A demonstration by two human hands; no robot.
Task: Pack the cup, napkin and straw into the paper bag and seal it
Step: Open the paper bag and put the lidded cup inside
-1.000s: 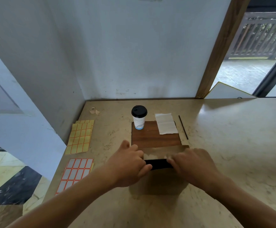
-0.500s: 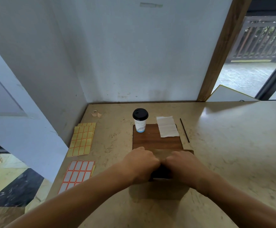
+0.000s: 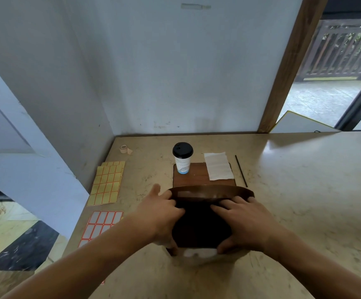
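A brown paper bag (image 3: 211, 190) stands near me on the table with its mouth spread wide and a dark inside. My left hand (image 3: 160, 214) grips the left rim, fingers curled into the mouth and thumb outside. My right hand (image 3: 247, 222) holds the right side, fingers reaching inside and thumb at the near edge. Beyond the bag, a white cup with a black lid (image 3: 182, 161) stands upright on a wooden board (image 3: 191, 179). A white napkin (image 3: 218, 167) lies partly on the board. A thin black straw (image 3: 241, 171) lies on the table to its right.
Yellow label sheets (image 3: 107, 183) and a red-edged white label sheet (image 3: 101, 225) lie at the table's left edge. A small tape roll (image 3: 124, 148) sits in the back-left corner. Walls close the back and left; the marble table (image 3: 304, 190) stretches right.
The bag was flat under my two hands, close together at its top. Now its mouth is pulled wide open and my hands have moved apart to its sides.
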